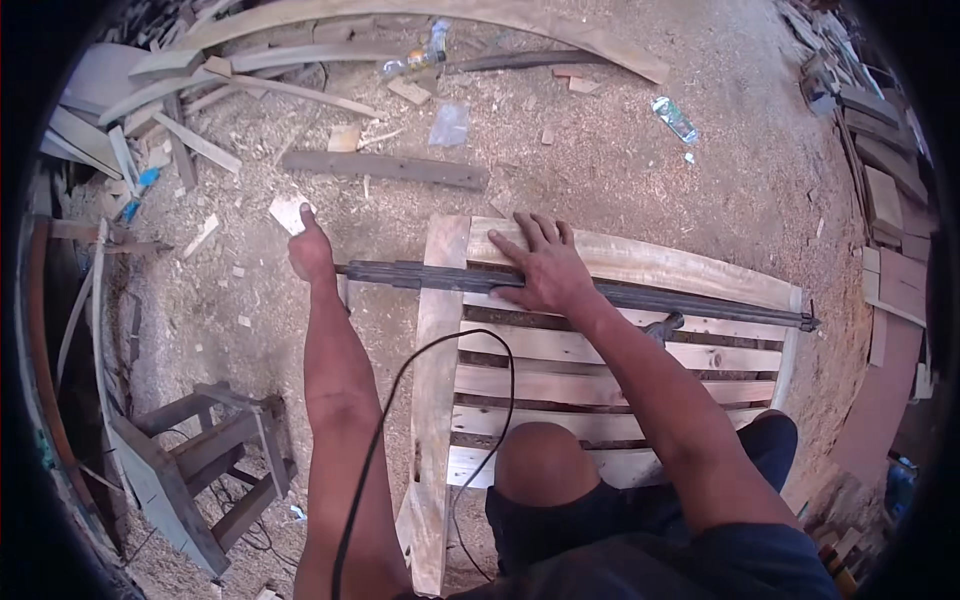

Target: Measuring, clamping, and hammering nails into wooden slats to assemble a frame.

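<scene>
A long dark metal bar clamp (415, 276) lies across a slatted wooden frame (438, 360) in front of me. My left hand (311, 252) is closed just past the clamp's left end, its thumb against a small pale wood block (289, 214). Whether its lower fingers also touch the clamp's end is hidden. Fingers spread, my right hand (548, 265) rests over the clamp's bar and reaches toward the frame's far curved rail (650, 257). Beneath my right forearm, a dark foot (664, 328) shows on the slats.
A wooden stool-like stand (215, 460) sits at the lower left. A black cable (400, 375) loops past my left arm. Curved boards (420, 12) and a dark plank (385, 170) lie on the shavings-covered ground beyond. Stacked boards (885, 205) line the right side.
</scene>
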{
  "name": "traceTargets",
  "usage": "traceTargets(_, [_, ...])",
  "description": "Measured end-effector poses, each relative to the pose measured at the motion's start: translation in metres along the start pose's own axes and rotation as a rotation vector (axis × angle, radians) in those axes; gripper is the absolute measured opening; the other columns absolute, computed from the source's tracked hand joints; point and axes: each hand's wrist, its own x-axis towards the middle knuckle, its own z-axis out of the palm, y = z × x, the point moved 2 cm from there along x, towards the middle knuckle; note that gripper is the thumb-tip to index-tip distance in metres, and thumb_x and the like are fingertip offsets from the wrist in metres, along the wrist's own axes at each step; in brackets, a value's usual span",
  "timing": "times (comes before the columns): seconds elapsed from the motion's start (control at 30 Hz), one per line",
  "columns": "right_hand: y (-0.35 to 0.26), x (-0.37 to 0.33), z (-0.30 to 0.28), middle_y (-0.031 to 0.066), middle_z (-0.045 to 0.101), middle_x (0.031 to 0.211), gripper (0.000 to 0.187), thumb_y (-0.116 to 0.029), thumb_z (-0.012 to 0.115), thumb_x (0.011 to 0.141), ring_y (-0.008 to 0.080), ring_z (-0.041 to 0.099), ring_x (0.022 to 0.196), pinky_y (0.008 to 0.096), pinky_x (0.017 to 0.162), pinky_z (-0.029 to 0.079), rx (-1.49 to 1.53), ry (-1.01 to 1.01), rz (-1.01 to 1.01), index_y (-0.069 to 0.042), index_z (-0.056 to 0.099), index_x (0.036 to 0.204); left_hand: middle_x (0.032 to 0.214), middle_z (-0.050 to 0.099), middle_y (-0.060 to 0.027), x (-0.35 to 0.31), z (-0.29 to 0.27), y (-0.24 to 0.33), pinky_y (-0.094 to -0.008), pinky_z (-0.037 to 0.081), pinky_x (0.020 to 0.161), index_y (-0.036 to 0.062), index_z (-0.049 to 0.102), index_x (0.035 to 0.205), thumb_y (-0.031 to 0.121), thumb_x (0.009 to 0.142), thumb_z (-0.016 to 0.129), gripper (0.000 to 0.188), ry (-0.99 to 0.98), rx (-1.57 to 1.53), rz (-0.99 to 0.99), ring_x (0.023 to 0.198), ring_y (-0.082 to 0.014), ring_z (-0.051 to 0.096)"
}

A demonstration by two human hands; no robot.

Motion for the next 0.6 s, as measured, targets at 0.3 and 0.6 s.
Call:
traceTargets(0.3, [0.033,0.015,0.009,0.0235,0.026,0.171,0.078,-0.059,0.067,0.094,0.0455,0.027,0.157,0.0705,0.124,0.019,-0.002,0.016,-0.053,-0.031,0.042,0.163,0.101,0.074,-0.0339,0.017,0.030,0.037,-0.0546,0.048,0.095,-0.0096,0.077,0.102,0.071,0.103,0.044,0.087,-0.079,-0.177,0.175,0.102,-0.0478,0.069])
traceTargets(0.6, [0.039,0.013,0.016,0.0219,0.027,0.171,0.081,-0.061,0.069,0.092,0.0445,0.028,0.156,0.0687,0.125,0.020,-0.046,-0.082,-0.003,-0.031,0.042,0.163,0.060,0.057,-0.0110,0.043,-0.026,0.022,-0.0456,0.044,0.062,0.0040,0.067,0.066,0.059,0.101,0.061,0.066,-0.111,-0.409,0.372,0.054,-0.0266,0.055])
